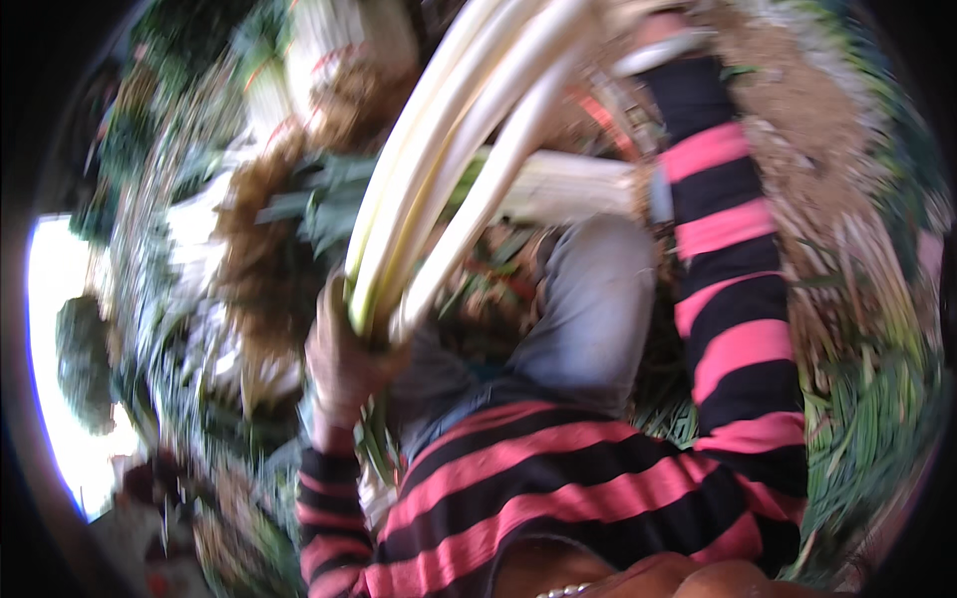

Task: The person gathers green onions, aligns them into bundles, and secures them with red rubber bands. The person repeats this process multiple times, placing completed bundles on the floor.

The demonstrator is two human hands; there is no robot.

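Observation:
Several long white scallion stalks (441, 149) slant across the middle, blurred by motion. My left hand (348, 359), which seems gloved, is closed around their lower, greener ends. At the top, my right hand (650, 26) is near the stalks' upper ends; its fingers are blurred and partly cut off by the picture's edge, so its hold is unclear. Below the stalks, a thick white scallion bundle (564, 187) lies sideways above my knee, its green leaves pointing left.
Upright tied bundles (351, 60) with brown roots stand at the upper left. More bundles with roots (262, 247) lie at left. Loose scallions (860, 276) lie on the soil (807, 112) at right, green leaves (860, 433) below them. A red strap (605, 119) is near my right forearm.

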